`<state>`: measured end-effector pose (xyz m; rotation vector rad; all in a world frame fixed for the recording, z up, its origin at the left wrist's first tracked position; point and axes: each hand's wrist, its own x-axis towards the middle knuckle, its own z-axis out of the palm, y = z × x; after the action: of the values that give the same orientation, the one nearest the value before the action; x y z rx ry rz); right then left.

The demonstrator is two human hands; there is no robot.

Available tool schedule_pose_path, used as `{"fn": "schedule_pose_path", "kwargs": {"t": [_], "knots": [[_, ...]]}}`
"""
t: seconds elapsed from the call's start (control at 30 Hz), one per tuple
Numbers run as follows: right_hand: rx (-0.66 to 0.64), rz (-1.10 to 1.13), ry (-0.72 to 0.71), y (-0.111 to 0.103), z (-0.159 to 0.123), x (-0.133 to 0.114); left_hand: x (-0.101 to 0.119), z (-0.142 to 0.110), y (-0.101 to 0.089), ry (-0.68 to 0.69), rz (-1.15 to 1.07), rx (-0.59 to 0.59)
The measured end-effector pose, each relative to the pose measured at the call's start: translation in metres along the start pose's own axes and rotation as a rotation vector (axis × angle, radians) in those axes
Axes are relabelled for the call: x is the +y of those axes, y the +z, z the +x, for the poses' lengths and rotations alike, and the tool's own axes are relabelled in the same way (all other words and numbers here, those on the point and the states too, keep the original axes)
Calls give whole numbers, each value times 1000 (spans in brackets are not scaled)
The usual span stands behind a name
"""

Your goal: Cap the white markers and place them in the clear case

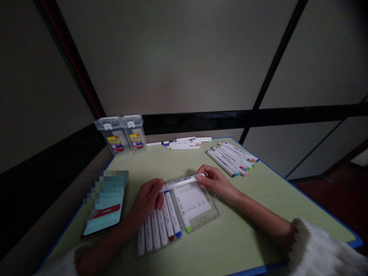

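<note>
A white marker (184, 181) lies crosswise between my two hands, above a clear plastic case (214, 215). My right hand (214, 182) pinches its right end, which has a dark tip. At the other end, the thumb and fingers of my left hand (149, 199) close on the marker. Inside the case lies a white printed sheet (192, 199), with a green-tipped marker (184, 214) along its left side. Several white markers (163, 226) lie side by side just left of that, partly hidden under my left hand; one has a blue end and another a dark red end.
A phone or tablet (106, 211) with a lit screen lies at the left edge. Two clear lidded boxes (115, 138) with yellow labels stand at the back left. Loose markers (186, 143) lie along the back, and a fanned group of markers (231, 159) sits at the right.
</note>
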<state>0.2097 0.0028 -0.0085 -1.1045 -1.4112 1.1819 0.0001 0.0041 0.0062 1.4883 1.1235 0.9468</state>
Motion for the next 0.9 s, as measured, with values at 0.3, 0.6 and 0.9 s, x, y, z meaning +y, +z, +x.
{"fn": "schedule_pose_path", "kwargs": {"t": [0.3,0.6,0.9], "knots": [[-30,2,-49,-2,1,4,5,-3,1,-54,61,18],[-43,15,-22,-2,1,3,0,0,0,-31,43,23],[-25,8,-25,-2,1,4,-2,-1,2,-46,-24,35]]}}
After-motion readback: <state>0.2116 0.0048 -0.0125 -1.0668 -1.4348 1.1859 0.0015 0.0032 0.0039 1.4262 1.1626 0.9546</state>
